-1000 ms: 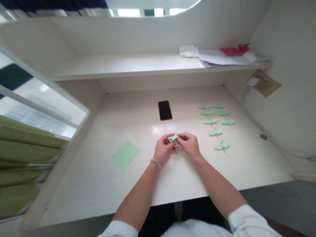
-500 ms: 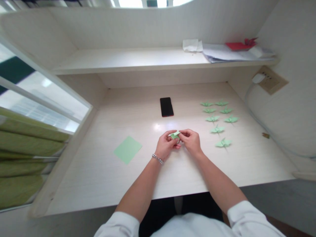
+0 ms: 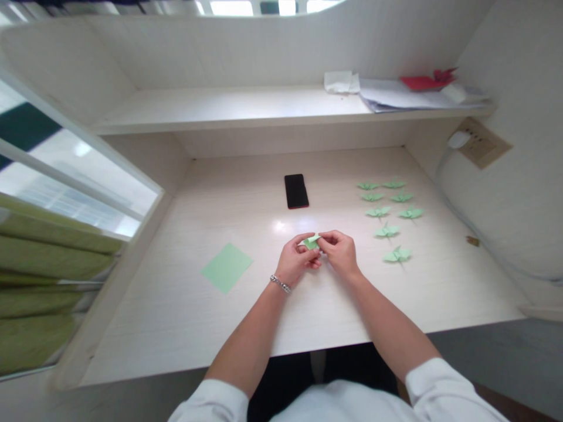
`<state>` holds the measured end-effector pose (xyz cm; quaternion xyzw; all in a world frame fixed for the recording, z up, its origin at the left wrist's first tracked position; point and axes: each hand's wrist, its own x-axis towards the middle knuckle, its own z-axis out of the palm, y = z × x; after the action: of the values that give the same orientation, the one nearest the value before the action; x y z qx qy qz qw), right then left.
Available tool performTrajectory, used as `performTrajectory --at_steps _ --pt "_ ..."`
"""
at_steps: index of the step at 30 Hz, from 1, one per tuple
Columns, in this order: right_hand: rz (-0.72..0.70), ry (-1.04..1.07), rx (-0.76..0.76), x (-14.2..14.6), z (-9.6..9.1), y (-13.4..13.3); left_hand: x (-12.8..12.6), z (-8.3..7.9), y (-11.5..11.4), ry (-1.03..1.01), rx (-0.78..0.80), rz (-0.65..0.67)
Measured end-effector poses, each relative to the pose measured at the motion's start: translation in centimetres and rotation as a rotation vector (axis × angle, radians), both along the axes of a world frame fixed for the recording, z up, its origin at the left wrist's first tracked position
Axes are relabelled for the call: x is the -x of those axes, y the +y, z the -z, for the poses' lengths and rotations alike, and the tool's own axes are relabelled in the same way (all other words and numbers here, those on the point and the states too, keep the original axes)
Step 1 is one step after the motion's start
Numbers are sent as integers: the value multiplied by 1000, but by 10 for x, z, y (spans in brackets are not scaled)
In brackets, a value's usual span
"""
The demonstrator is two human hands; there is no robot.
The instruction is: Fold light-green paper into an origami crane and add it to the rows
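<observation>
centrally, the folded green paper sits just above the surface, pinched between both hands. its long axis runs left to right. the left hand grips its left end, the right hand its right end, both equally near. a flat green sheet lies to the left, paper cranes to the right, a phone beyond.

Lighting is bright and even, fed by lamps overhead and pale light through the glass panel at left. One small glare patch sits mid-way across the pale counter. Shadows are soft, deepest beneath the shelf. Wide-angle distortion bows every edge; the left margin is smeared, the centre acceptably sharp.
</observation>
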<state>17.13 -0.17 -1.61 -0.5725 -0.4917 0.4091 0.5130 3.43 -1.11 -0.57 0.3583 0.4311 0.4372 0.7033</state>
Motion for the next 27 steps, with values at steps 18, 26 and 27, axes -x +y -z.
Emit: performTrajectory --at_steps 18,26,27 --pt "-54 179 89 -2 2 4 3 1 2 1 -6 38" --pt "-193 238 195 -3 4 4 4 8 8 139 -104 -63" --pt "-214 196 180 -4 4 4 4 8 8 163 -106 -69"
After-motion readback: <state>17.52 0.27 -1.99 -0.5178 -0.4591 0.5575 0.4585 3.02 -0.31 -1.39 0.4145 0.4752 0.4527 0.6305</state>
